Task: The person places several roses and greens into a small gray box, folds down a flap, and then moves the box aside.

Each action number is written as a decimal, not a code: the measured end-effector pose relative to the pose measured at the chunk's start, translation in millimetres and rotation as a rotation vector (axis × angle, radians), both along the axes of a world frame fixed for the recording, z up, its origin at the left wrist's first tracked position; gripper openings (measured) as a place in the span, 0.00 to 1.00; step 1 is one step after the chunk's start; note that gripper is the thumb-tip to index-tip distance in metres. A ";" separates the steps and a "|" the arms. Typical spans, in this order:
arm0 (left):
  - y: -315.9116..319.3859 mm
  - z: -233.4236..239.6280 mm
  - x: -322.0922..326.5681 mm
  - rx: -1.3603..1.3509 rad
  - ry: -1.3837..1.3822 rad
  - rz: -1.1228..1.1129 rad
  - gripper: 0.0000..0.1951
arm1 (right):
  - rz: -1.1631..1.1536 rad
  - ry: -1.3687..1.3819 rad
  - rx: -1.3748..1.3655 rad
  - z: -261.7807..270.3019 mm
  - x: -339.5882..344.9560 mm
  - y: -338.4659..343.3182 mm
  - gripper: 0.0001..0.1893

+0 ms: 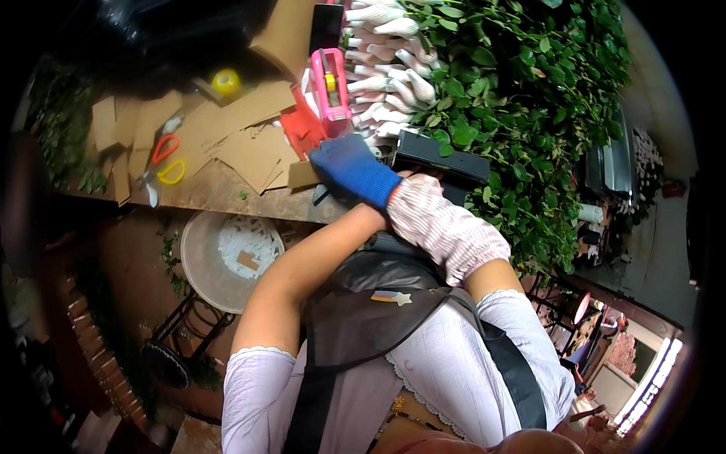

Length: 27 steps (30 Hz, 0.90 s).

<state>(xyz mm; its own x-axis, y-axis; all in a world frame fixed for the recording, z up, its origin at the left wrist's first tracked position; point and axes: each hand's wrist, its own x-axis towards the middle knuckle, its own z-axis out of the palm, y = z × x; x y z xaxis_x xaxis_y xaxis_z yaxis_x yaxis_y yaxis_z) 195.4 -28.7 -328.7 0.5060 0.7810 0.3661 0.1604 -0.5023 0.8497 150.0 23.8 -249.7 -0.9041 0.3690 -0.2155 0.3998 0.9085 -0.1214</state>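
My right hand, in a blue knit glove below a striped sleeve, reaches across my left wrist over the table edge. A small cardboard piece and a dark flat tool lie by its fingers; its grip is hidden. My left hand is bare and passes under the right wrist. Only a bit of it shows beside a black box-like device, so its hold cannot be made out. Beyond them lie flower buds in white mesh sleeves, with leafy green stems to the right.
A pink tape dispenser, a red glove or cloth and a phone lie ahead. Scissors, cardboard pieces and a yellow tape roll are leftward. Below stand a bucket of white scraps and a stool.
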 end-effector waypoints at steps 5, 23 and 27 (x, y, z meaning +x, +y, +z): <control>-9.0 27.8 -11.7 0.099 0.305 0.104 0.32 | -0.342 0.670 -0.329 96.1 118.7 -20.9 0.17; -24.7 79.9 -84.7 0.468 0.480 0.334 0.19 | -1.063 0.297 -1.001 21.8 223.4 -25.7 0.23; -19.3 120.0 -48.4 0.472 0.342 0.200 0.10 | -0.914 0.054 -0.616 35.0 219.2 -24.1 0.26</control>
